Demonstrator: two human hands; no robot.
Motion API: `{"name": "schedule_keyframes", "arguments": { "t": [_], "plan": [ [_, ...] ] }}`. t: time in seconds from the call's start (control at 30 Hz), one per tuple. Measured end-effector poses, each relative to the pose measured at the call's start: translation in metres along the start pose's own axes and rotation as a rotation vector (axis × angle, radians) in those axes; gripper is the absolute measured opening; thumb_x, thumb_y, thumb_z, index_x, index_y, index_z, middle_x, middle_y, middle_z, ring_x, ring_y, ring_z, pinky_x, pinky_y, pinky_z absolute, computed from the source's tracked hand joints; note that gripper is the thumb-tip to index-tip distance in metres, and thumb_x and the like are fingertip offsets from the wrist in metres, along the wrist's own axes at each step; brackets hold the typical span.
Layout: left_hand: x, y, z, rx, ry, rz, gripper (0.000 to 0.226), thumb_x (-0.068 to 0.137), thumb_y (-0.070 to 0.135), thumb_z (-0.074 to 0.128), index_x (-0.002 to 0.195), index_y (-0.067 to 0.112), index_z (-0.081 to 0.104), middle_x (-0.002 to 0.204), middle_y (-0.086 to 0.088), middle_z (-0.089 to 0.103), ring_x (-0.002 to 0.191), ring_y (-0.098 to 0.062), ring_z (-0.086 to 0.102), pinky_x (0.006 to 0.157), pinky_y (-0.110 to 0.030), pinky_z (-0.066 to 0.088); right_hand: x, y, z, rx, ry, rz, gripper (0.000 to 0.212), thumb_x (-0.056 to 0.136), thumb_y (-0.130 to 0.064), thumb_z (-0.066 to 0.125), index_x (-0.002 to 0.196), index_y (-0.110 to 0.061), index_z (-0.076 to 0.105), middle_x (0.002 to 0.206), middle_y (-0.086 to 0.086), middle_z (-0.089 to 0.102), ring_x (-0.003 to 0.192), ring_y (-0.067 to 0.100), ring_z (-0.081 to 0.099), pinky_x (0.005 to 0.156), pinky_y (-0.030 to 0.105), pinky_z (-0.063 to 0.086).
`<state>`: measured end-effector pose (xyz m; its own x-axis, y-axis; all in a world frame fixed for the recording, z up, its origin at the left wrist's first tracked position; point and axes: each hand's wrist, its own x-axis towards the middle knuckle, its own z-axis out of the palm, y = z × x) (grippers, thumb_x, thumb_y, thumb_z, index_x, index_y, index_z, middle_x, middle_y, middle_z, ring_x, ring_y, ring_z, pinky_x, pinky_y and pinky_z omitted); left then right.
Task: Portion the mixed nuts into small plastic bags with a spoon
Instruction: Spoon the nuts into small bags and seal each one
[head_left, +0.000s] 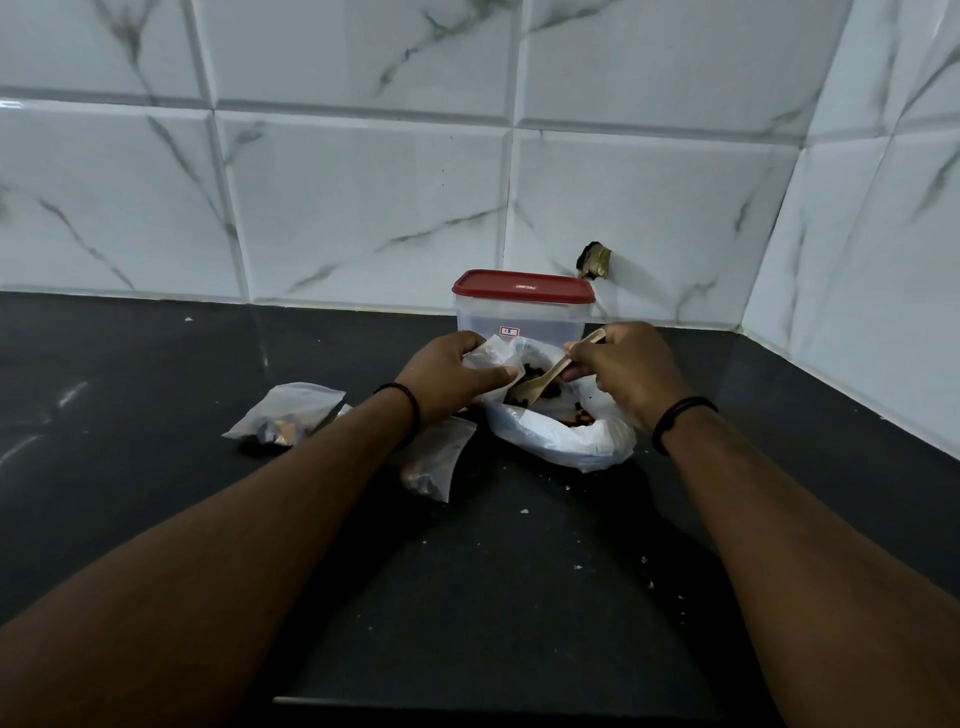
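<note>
Two filled small bags (284, 413) (434, 457) lie on the dark counter (519, 597), so portioning is partly done. Mixed nuts (540, 387) remain in the big white bag (561, 436). Right hand (623, 371) pinches the wooden spoon (545, 379); left hand (447, 376) grips another small bag (491, 356) open, before the red-lidded container (522, 306).

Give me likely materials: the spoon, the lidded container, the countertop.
Spoon: looks like wood or bamboo, matte pale tan, no shine; held in the right hand.
Container: translucent plastic body, frosted look, with an opaque red lid, probably plastic too.
Countertop: dark polished stone, possibly granite; faint glossy reflections at its left side, though laminate can't be excluded.
</note>
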<state>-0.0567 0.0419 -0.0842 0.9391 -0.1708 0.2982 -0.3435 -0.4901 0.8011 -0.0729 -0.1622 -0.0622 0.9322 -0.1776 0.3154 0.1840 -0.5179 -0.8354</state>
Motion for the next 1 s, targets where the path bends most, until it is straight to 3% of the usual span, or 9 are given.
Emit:
{"name": "schedule_keyframes", "arguments": {
  "t": [0.1,0.2,0.27,0.4,0.53,0.63,0.77,0.9,1.0],
  "plan": [
    [0.0,0.0,0.0,0.019,-0.002,0.009,0.036,0.083,0.039,0.072,0.11,0.018,0.066,0.099,-0.001,0.07,0.091,-0.018,0.067,0.082,-0.039,0.057,-0.004,-0.004,-0.002,0.138,-0.043,0.14,0.012,0.089,-0.006,0.062,0.086,0.004,0.065,0.081,0.017,0.074,0.035,0.0,0.054,0.035,0.01,0.031],
    [-0.001,0.001,-0.001,0.029,-0.007,0.01,0.038,0.083,0.039,0.071,0.113,0.016,0.066,0.102,-0.003,0.07,0.092,-0.019,0.066,0.081,-0.037,0.056,-0.004,-0.009,-0.006,0.211,-0.013,0.224,0.007,0.088,-0.002,0.059,0.084,0.002,0.063,0.086,0.023,0.072,0.032,0.001,0.052,0.032,0.012,0.027],
    [-0.001,0.002,-0.001,0.035,-0.004,0.018,0.039,0.083,0.038,0.071,0.114,0.016,0.065,0.103,-0.003,0.07,0.091,-0.018,0.066,0.075,-0.03,0.055,-0.004,-0.009,-0.011,0.243,0.046,0.258,0.011,0.09,-0.004,0.058,0.08,0.0,0.061,0.083,0.022,0.069,0.028,0.001,0.048,0.03,0.011,0.027],
    [-0.002,0.002,-0.002,0.045,0.024,0.035,0.035,0.082,0.037,0.073,0.109,0.016,0.065,0.096,0.001,0.07,0.082,-0.011,0.067,0.059,-0.012,0.049,-0.004,-0.011,-0.02,0.376,0.131,0.305,0.008,0.093,-0.006,0.053,0.093,-0.002,0.059,0.075,0.016,0.062,0.022,0.001,0.038,0.027,0.013,0.024],
    [-0.001,0.001,-0.003,0.093,0.031,0.057,0.038,0.08,0.04,0.075,0.108,0.015,0.068,0.099,0.0,0.071,0.092,-0.016,0.066,0.081,-0.031,0.054,0.0,-0.013,-0.021,0.466,0.193,0.271,0.011,0.091,-0.013,0.055,0.097,-0.005,0.06,0.065,0.009,0.066,0.031,0.004,0.033,0.032,0.015,0.022],
    [-0.004,0.003,-0.003,0.066,0.033,0.091,0.04,0.078,0.038,0.077,0.11,0.016,0.068,0.102,0.002,0.07,0.095,-0.014,0.065,0.084,-0.03,0.052,-0.004,-0.021,-0.015,0.491,0.182,0.21,0.009,0.093,-0.013,0.055,0.086,-0.008,0.058,0.06,0.005,0.067,0.033,0.003,0.036,0.033,0.015,0.022],
    [-0.008,0.008,-0.004,0.004,0.009,0.118,0.038,0.076,0.031,0.08,0.108,0.018,0.066,0.101,0.004,0.069,0.094,-0.011,0.064,0.081,-0.024,0.052,-0.01,-0.027,-0.002,0.359,0.049,0.021,0.013,0.095,-0.018,0.06,0.084,-0.011,0.062,0.075,0.007,0.074,0.042,0.005,0.044,0.039,0.018,0.031],
    [-0.009,0.01,-0.005,-0.042,-0.002,0.132,0.036,0.073,0.027,0.083,0.103,0.018,0.067,0.096,0.005,0.07,0.088,-0.008,0.064,0.076,-0.017,0.05,-0.017,-0.035,0.0,0.027,-0.042,-0.529,0.003,0.09,-0.018,0.07,0.091,-0.015,0.071,0.083,-0.005,0.072,0.072,0.001,0.066,0.066,0.016,0.051],
    [-0.007,0.01,-0.007,-0.058,0.033,0.142,0.032,0.072,0.026,0.084,0.099,0.021,0.066,0.085,0.009,0.069,0.075,0.003,0.062,0.067,-0.013,0.046,-0.02,-0.043,-0.001,-0.055,-0.1,-0.736,0.004,0.088,-0.015,0.072,0.092,-0.012,0.073,0.082,-0.006,0.072,0.078,0.005,0.067,0.072,0.016,0.052]
  ]
}}
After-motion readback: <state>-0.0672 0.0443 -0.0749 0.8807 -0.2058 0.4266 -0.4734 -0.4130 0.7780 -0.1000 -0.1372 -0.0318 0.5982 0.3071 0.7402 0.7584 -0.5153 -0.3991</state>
